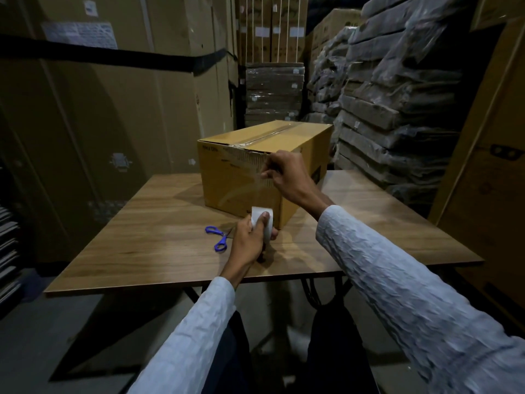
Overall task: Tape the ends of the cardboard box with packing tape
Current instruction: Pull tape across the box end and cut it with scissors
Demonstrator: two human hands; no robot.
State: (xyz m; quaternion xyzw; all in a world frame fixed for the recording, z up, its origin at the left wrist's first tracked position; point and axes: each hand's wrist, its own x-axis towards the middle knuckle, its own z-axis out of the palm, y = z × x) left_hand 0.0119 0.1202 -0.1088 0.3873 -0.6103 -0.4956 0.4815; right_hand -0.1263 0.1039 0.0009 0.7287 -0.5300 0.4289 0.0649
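Left hand [250,237] grips tape roll [262,223]; right hand [287,174] seemingly pinches tape against box [241,177].

The box [264,166] sits on the surface [142,223], toward its far side. Scissors [217,237] lie before the box, to the left. The tape roll [262,223] is just before its near face (right of the scissors). Stacked bundles [397,95] rise behind the box, to the right.
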